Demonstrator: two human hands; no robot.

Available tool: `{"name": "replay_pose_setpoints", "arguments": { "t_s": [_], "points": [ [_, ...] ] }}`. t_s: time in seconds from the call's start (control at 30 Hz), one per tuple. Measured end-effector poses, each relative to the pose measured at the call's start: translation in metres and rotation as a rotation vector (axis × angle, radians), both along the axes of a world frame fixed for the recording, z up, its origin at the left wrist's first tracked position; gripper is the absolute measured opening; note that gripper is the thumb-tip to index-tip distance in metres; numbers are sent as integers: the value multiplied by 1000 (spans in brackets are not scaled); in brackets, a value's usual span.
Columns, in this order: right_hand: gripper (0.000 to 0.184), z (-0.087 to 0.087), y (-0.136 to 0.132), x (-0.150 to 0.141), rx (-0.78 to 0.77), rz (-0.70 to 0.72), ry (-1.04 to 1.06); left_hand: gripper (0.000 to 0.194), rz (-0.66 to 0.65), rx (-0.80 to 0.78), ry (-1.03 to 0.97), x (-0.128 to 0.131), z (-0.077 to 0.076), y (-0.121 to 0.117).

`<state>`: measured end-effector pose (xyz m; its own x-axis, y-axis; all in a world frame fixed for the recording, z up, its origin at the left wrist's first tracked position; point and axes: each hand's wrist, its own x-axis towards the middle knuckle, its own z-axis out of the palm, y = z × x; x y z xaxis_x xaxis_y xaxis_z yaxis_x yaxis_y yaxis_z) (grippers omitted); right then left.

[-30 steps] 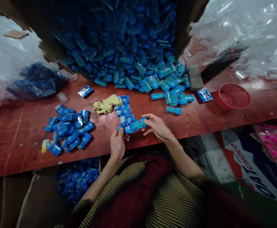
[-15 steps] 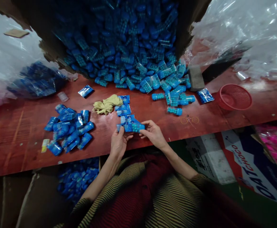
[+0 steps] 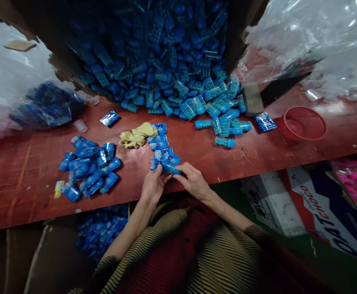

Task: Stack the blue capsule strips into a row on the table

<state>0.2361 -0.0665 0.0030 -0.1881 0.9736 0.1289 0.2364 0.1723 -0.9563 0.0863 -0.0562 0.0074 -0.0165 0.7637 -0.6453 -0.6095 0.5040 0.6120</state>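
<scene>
My left hand (image 3: 152,186) and my right hand (image 3: 193,181) meet at the near edge of a red-brown table (image 3: 19,179). Both pinch a small blue packet (image 3: 169,167) with a blue tube of beads inside it. Just beyond my fingers lies a short stack of empty blue packets (image 3: 160,141). A yellow cloth (image 3: 137,135) sits beside that stack. Left of my hands is a pile of filled blue packets (image 3: 88,168). Loose blue tubes (image 3: 224,124) spill from a big cardboard box (image 3: 154,53) at the back.
A red plastic basket (image 3: 303,123) stands at the right. Clear plastic sheeting (image 3: 313,45) fills the back right, and a bag of blue packets (image 3: 48,105) lies at the left. Rubber bands (image 3: 244,154) lie near the tubes. Below the table are a printed carton (image 3: 322,212) and more blue packets (image 3: 100,232).
My right hand has drawn in from the right and pushed the blue tube into the packet held by my left hand. Both hands are now closer together at the table edge.
</scene>
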Motion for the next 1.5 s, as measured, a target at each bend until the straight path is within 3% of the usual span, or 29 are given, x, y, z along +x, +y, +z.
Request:
{"name": "replay_pose_setpoints", "arguments": {
  "t_s": [0.17,0.27,0.43,0.63,1.0,1.3,1.5],
  "points": [
    [26,-7,2,-11,-415,-67,377,23,-128,87,-119,3,3,-1],
    [29,-6,5,-13,-462,-91,474,16,-165,95,-181,4,6,-1],
    [31,-1,16,-3,-599,106,625,15,-171,52,-257,-3,12,1],
    [70,-3,28,10,-525,258,584,17,-283,67,-290,-9,14,1],
    [58,3,30,19,-514,393,450,27,-291,52,-201,-3,19,-5],
    [56,2,31,17,-433,388,381,24,-223,52,-134,5,14,-12],
    [44,-1,28,16,-325,334,227,21,-217,112,-178,9,16,-15]
  ]
}}
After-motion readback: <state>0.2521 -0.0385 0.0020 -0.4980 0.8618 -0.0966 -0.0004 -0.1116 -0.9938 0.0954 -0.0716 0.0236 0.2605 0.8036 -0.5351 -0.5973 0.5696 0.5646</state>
